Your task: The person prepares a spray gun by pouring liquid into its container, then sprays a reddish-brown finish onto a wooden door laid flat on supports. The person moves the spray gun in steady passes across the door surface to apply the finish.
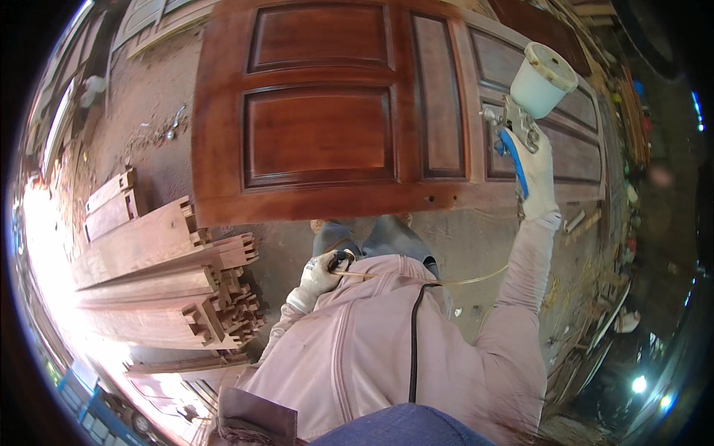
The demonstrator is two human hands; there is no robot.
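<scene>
Head view, I am watching a spray gun (520, 123) with a white cup (540, 88) hanging over the paler right side of a brown panelled door (320, 141), the gloved right hand (539, 175) wrapping around the gun, the gloved left hand (320, 275) curling around a dark object (341, 261) too small to identify, notched timber (149, 320) lying stacked at left.

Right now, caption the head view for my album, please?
Gloved right hand holds a spray gun with white cup over a reddish-brown panelled door.

The tilted spray gun (522, 120) is apparently above the partly glossy brown door (404, 111).
</scene>
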